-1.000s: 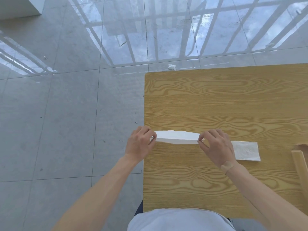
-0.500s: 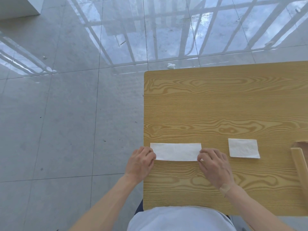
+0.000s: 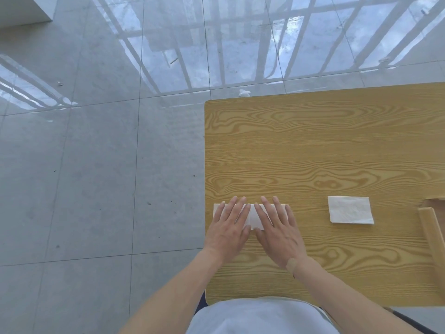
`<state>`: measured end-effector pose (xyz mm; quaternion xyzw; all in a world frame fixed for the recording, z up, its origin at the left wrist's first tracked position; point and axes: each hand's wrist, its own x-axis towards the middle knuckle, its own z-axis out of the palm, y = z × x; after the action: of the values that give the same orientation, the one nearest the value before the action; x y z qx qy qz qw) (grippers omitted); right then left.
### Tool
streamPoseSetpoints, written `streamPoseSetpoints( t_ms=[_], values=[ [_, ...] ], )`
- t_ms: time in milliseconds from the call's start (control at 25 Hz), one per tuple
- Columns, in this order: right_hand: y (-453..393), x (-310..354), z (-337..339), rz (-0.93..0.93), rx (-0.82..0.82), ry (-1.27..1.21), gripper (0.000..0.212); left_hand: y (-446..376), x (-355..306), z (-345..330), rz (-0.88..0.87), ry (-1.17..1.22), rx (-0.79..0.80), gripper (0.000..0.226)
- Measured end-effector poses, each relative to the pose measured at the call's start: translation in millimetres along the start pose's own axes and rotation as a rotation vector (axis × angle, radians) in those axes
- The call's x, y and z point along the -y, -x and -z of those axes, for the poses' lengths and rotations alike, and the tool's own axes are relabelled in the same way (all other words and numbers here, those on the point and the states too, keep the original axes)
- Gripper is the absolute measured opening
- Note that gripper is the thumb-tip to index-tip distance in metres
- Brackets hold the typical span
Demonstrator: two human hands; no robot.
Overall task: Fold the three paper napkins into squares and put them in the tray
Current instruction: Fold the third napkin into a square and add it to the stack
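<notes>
Flat hands (image 3: 255,227) press a white paper strip (image 3: 252,218).

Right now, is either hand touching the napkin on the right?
No. Both the left hand and right hand press flat on the long napkin; the right napkin lies alone.

A glossy grey tiled floor (image 3: 96,189) is reflecting bright window bars and sky. A yellow wood-grain rectangular surface (image 3: 325,145) is standing on it at right. A white block's corner (image 3: 21,10) is showing top left.
</notes>
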<state>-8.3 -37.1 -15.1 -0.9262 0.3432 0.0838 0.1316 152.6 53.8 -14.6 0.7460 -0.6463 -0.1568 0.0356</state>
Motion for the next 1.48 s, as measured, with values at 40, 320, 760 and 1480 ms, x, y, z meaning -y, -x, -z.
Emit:
streamPoseSetpoints(
  t_ms=[40, 320, 760, 1480],
  values=[
    [-2.4, 1.3, -4.5, -0.014, 0.023, 0.007, 0.063, -1.4, -1.8, -3.0, 0.028, -0.014, 0.033, 0.056],
    [-2.6, -3.5, -32.3, -0.033, 0.061, 0.009, 0.063, 4.7, -1.1, -24.6, 0.115, -0.051, 0.127, 0.064],
    [6.7, -12.5, -40.6, -0.116, 0.025, 0.015, 0.064, 7.5, 5.9, -37.6, 0.171, -0.031, 0.098, 0.063],
    [85.8, -58.1, -36.5, -0.428, 0.125, -0.092, 0.092, 9.0, 57.3, 14.7, 0.223, 0.014, -0.002, 0.063]
  ],
)
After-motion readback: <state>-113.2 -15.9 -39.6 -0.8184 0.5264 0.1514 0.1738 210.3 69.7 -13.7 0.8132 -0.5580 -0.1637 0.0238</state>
